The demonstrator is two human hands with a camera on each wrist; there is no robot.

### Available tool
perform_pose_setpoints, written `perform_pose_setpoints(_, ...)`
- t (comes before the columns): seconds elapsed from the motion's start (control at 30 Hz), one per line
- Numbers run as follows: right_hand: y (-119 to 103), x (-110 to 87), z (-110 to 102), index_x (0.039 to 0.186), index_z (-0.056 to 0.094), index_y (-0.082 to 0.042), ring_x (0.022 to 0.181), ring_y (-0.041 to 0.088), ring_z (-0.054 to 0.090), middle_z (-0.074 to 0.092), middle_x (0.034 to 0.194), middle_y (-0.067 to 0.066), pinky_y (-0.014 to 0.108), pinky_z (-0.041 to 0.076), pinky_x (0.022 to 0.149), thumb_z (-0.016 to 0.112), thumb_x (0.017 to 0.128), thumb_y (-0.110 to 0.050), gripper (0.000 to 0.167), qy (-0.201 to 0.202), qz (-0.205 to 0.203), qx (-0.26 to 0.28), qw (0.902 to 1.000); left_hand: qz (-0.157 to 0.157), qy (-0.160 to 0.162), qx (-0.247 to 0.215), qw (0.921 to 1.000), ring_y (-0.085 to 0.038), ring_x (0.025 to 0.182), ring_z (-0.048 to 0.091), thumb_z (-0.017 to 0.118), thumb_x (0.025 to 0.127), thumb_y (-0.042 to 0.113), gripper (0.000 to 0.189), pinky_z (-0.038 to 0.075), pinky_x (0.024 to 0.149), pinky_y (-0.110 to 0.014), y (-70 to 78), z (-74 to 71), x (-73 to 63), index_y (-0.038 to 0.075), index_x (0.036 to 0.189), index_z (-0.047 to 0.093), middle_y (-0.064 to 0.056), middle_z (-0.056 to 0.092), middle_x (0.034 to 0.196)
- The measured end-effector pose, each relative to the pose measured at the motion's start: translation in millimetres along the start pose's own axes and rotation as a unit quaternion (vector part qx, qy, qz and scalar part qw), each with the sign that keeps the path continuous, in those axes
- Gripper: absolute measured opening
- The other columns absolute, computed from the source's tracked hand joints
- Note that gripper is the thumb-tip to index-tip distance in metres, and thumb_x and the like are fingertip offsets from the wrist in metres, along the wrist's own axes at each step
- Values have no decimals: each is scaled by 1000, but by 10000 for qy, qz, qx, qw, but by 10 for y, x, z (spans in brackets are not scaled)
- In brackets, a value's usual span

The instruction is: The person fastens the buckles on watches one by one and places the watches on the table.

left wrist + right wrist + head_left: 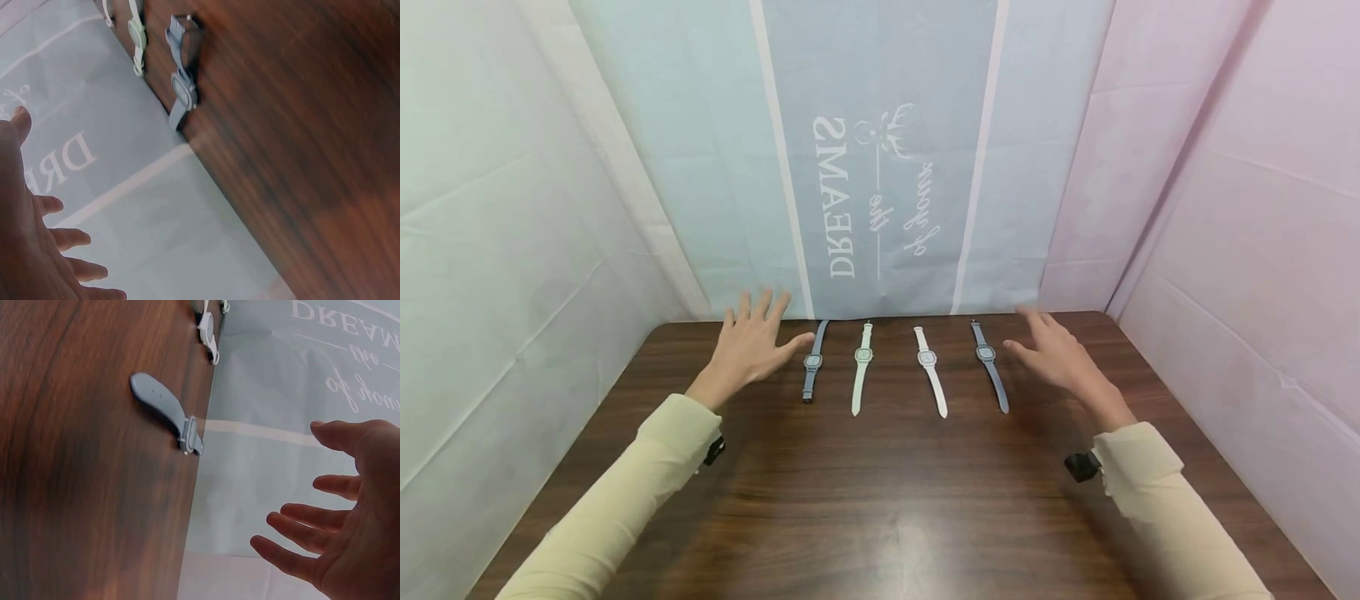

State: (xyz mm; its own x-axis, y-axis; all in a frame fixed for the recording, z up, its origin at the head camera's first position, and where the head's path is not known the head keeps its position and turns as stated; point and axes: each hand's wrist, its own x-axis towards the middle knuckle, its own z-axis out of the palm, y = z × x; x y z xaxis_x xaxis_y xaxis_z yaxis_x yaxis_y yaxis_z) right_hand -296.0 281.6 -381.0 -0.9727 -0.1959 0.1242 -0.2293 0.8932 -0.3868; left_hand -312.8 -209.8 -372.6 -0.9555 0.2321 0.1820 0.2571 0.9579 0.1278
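Several wristwatches lie in a row along the back of the table. From left to right in the head view come a blue-grey watch [813,362], a pale green watch [863,356], a white watch [928,358] and a second blue-grey watch [986,354]. My left hand [748,344] is spread just left of the leftmost watch, holding nothing. Beside the rightmost watch, my right hand [1055,352] is held with its fingers extended and nothing in it. Both wrist views show the hands apart from the nearest watches.
The dark wooden table [850,475] reaches back to a blue-grey cloth [880,50] printed with mirrored lettering. Pale cloth walls [497,250] close in both sides. A small black device [1081,467] sits at the right cuff, another black device [715,451] at the left.
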Motion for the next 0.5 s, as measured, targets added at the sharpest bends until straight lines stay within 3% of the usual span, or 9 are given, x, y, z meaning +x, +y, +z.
perform_pose_setpoints(0.33, -1, -29, 147, 158, 31, 1, 143, 55, 38, 38, 157, 34, 73, 34, 112, 57, 106, -36, 69, 38, 45, 392, 9992, 76, 83, -184, 9998, -54, 156, 10, 35, 94, 84, 98, 20, 121, -74, 216, 151, -37, 19, 166, 20, -20, 18, 172)
perform_pose_setpoints(0.5, 25, -10, 236, 153, 38, 6, 136, 52, 49, 47, 150, 35, 69, 41, 109, 60, 104, -31, 65, 244, 19, 536, 9983, 182, 107, -190, 9996, -55, 155, 17, 35, 94, 84, 96, 23, 122, -72, 343, 221, -43, 20, 165, 23, -19, 23, 171)
